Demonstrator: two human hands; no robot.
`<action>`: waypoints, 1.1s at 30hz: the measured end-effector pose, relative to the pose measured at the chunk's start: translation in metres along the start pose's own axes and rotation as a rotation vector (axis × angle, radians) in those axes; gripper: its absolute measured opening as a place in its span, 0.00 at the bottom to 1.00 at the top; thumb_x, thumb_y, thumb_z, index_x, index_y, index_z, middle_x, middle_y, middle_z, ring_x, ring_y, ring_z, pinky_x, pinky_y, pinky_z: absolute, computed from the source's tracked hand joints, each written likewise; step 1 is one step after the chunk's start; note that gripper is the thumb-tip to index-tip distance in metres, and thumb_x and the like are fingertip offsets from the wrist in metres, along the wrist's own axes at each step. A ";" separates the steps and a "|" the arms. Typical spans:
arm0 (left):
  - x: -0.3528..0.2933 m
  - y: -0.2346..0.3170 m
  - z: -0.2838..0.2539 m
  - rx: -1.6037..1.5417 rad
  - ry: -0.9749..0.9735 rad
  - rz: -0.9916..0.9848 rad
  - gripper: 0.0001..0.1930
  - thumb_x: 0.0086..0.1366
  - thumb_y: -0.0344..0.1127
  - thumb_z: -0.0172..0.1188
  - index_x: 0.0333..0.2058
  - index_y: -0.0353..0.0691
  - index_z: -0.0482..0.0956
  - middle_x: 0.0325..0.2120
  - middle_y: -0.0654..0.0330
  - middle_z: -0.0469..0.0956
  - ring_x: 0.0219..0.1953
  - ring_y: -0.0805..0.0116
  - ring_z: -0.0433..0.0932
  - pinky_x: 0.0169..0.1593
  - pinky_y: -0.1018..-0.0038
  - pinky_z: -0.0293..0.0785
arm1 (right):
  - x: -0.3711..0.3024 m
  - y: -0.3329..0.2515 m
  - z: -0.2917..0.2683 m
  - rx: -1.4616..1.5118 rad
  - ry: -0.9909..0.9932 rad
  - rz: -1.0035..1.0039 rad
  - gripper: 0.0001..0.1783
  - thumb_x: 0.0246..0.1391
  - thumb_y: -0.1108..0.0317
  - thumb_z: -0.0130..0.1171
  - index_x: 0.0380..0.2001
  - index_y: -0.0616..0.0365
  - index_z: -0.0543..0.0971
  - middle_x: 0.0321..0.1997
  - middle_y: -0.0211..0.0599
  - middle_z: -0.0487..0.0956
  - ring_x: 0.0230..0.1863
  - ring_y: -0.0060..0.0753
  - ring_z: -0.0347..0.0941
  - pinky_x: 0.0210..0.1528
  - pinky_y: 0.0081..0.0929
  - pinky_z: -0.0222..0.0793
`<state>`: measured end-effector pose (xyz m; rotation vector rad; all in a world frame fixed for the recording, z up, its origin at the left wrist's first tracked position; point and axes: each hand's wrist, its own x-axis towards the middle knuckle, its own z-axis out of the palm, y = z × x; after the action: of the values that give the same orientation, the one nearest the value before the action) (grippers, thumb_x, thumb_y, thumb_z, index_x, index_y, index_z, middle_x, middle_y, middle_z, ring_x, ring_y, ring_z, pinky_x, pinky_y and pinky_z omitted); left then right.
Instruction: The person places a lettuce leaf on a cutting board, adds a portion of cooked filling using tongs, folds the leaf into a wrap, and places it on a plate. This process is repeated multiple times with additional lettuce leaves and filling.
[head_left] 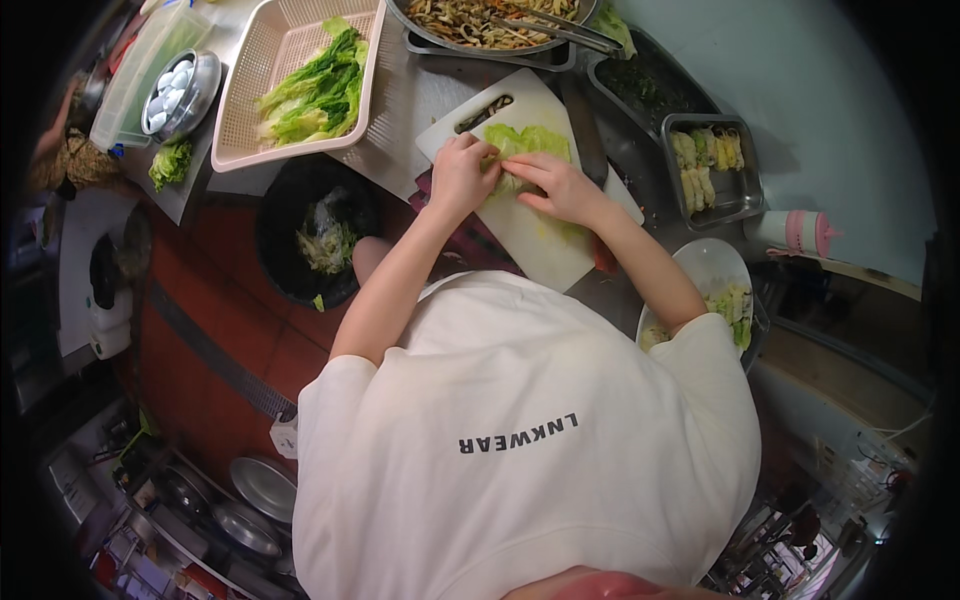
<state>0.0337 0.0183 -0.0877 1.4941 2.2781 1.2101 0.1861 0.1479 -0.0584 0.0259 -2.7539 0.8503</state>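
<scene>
A pale green lettuce leaf (535, 142) lies spread on the white cutting board (558, 262). At the leaf's near edge, my left hand (465, 177) has its fingers closed on the leaf. My right hand (562, 188) comes in from the other side, its fingertips meeting the left ones on the leaf and its thumb lower down. What lies beneath the fingers is hidden. Beyond the board, a wide metal pan (490, 45) holds shredded, cooked-looking filling, with metal tongs (565, 35) across its rim.
Left of the board stands a pink basket (228, 125) of lettuce leaves. Below it is a black bin (275, 240) with scraps. To the right are a metal tray (737, 203) of rolls, an oval white plate (697, 262) and a pink-lidded bottle (795, 232). A bowl (205, 80) holds eggs.
</scene>
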 end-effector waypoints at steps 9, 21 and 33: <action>-0.022 0.006 -0.003 -0.184 -0.017 0.194 0.09 0.53 0.31 0.63 0.34 0.36 0.79 0.28 0.55 0.76 0.34 0.56 0.75 0.39 0.65 0.72 | 0.000 0.019 0.004 -0.061 -0.029 0.150 0.15 0.47 0.66 0.61 0.41 0.55 0.78 0.45 0.38 0.73 0.50 0.41 0.67 0.55 0.37 0.58; -0.009 0.010 0.002 0.048 0.217 0.083 0.14 0.52 0.33 0.64 0.39 0.37 0.80 0.28 0.53 0.73 0.35 0.56 0.72 0.40 0.66 0.71 | 0.003 0.018 0.017 0.023 0.133 0.036 0.17 0.49 0.71 0.61 0.45 0.57 0.79 0.45 0.39 0.76 0.48 0.40 0.71 0.50 0.32 0.65; -0.027 0.018 -0.012 -1.076 -0.101 -0.976 0.17 0.65 0.39 0.58 0.43 0.28 0.73 0.32 0.56 0.79 0.25 0.69 0.81 0.31 0.78 0.81 | 0.010 0.021 0.022 -0.025 0.066 0.158 0.14 0.52 0.66 0.58 0.43 0.53 0.78 0.48 0.35 0.72 0.63 0.44 0.58 0.61 0.41 0.49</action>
<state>0.0534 -0.0075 -0.0746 0.0295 1.4113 1.4799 0.1692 0.1532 -0.0853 -0.2227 -2.7312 0.8397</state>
